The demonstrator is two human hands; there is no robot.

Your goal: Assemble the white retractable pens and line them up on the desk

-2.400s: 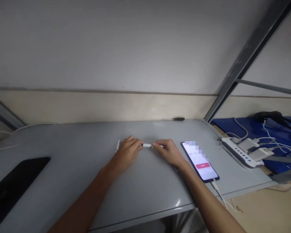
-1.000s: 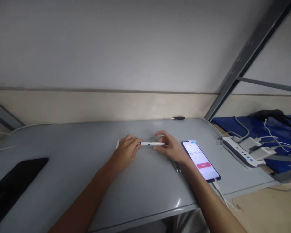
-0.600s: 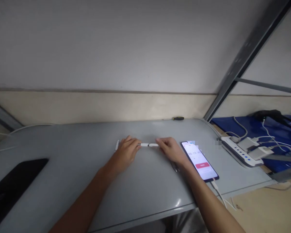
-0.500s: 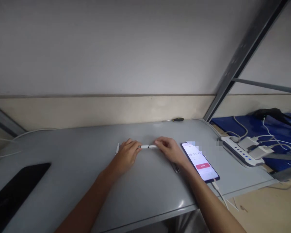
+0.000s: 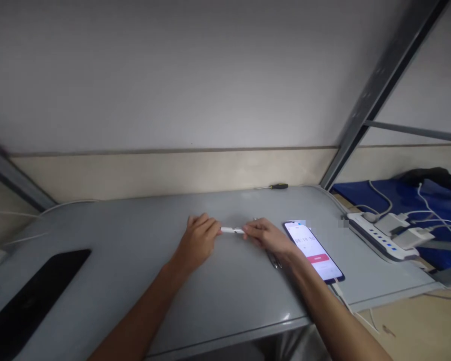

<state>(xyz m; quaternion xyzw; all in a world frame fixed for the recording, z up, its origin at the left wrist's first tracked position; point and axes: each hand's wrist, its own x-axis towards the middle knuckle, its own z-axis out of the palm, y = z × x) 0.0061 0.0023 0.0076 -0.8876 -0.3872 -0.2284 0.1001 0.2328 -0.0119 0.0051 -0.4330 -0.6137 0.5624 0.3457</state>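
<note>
At grey desk (image 5: 225, 296), left fingers (image 5: 212, 228), right fingers (image 5: 254, 231), pinching white pen (image 5: 227, 230)

Grey wall (image 5: 173, 75) above a cream band (image 5: 154, 174), grey desk (image 5: 225, 296), tan floor (image 5: 421, 321)

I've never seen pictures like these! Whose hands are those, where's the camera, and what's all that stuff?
There's no robot here, just a person's own bare hands. The camera is worn on the head and looks forward and down. The left hand and right hand hold what looks like a white pen between them, over a grey table. A lit phone and a power strip are on the right, a screwdriver lies at the back, and a flat black thing is on the left.
</note>
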